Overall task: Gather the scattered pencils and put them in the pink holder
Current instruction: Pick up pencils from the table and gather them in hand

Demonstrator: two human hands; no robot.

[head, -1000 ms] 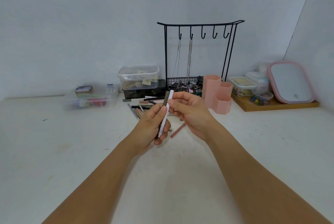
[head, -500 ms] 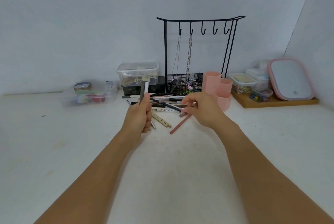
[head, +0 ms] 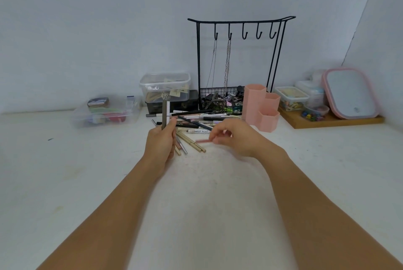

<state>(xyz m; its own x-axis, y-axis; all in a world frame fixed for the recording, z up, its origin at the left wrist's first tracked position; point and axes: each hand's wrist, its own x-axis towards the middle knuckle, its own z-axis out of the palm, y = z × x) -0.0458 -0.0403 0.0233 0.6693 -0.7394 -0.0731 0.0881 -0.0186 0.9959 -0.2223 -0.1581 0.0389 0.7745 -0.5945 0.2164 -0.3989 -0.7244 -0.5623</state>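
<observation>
My left hand (head: 161, 143) grips two pencils upright, a grey one (head: 163, 115) and a white one (head: 168, 112). My right hand (head: 234, 137) pinches a pink pencil (head: 202, 140) by one end and holds it level just above the table; it looks blurred. A pile of scattered pencils (head: 196, 122) lies on the white table behind and between my hands. The pink holder (head: 260, 106), made of three hexagonal cups, stands just right of the pile, beyond my right hand.
A black wire jewellery stand (head: 237, 62) with hanging chains rises behind the pile. Clear plastic boxes (head: 104, 111) (head: 165, 86) sit to the left, and a wooden tray (head: 327, 120) with containers and a pink mirror (head: 351, 93) to the right.
My hands have parted. The left hand keeps the grey and white pencils upright. The right hand has picked the pink pencil up off the table.
</observation>
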